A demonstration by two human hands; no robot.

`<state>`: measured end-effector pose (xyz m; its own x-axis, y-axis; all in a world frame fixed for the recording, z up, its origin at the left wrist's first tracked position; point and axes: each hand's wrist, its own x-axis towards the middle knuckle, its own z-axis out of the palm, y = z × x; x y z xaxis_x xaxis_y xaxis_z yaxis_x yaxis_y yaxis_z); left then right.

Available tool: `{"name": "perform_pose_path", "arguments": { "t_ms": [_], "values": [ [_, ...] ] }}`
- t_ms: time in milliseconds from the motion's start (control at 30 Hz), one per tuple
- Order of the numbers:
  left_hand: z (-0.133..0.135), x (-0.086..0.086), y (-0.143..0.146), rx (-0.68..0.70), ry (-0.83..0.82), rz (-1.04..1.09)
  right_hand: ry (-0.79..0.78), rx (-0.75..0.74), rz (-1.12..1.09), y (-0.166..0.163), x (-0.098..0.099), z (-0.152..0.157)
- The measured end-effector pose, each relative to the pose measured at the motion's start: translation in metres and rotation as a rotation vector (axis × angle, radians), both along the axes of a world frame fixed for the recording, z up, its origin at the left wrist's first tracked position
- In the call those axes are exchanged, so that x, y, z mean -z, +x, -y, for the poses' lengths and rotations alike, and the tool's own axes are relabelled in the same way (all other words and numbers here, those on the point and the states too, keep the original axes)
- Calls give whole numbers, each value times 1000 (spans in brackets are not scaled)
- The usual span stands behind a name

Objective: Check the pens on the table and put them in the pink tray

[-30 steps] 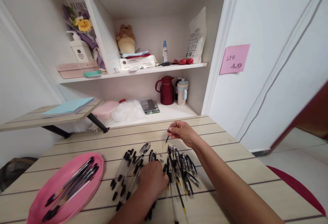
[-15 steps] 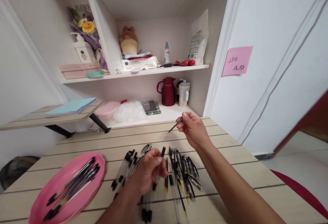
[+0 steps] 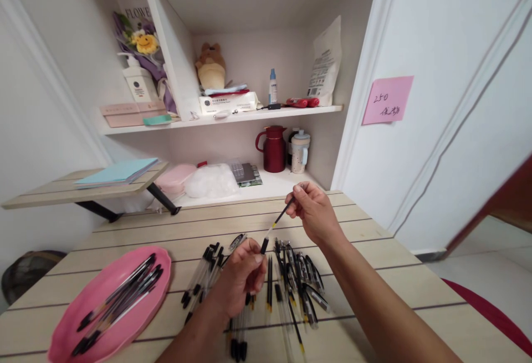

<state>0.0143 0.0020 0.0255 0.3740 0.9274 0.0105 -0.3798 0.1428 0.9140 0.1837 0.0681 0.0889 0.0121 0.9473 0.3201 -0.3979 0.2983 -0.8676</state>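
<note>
My right hand (image 3: 311,208) pinches a dark pen refill (image 3: 284,210) with a yellow end, slanting down to the left. Its pale lower tip meets the black end of a pen barrel (image 3: 265,245); whether it has entered the barrel I cannot tell. My left hand (image 3: 245,274) is closed around that barrel, hiding most of it. Below my hands lie clear pen barrels (image 3: 238,324), several loose refills (image 3: 270,282) and a pile of black pen caps (image 3: 305,271). More barrels with black ends (image 3: 201,274) lie left of my left hand.
A pink oval dish (image 3: 160,296) with several pens stands at the left of the slatted table (image 3: 357,318). Behind it, a small raised shelf (image 3: 41,194) bears blue paper. A red jug (image 3: 274,149) and a cup (image 3: 300,152) stand in the white cabinet.
The refill in my right hand has come down and left to the black end of the barrel in my left hand. The view has shifted slightly.
</note>
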Motion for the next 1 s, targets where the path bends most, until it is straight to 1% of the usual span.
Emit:
{"name": "perform_pose_path", "arguments": {
  "t_ms": [433, 633, 700, 767, 900, 933, 1000],
  "values": [
    [5, -3, 5, -28, 3, -32, 67, -20, 56, 7, -6, 2],
    [7, -5, 6, -97, -8, -103, 94, -20, 84, 5, -9, 9],
    [7, -6, 7, -112, -11, -119, 96, -26, 138, 3, -9, 12],
    [8, -7, 8, -123, -3, -111, 91, -67, 238, -1, -9, 16],
    [7, -7, 7, -135, 29, -69, 68, -236, 473, -6, -9, 22],
    [7, -7, 7, -135, 33, -60, 59, -251, 499, -7, -9, 22],
    [6, -6, 6, -136, 34, -46, 45, -232, 512, -6, -9, 22]
  ]
}}
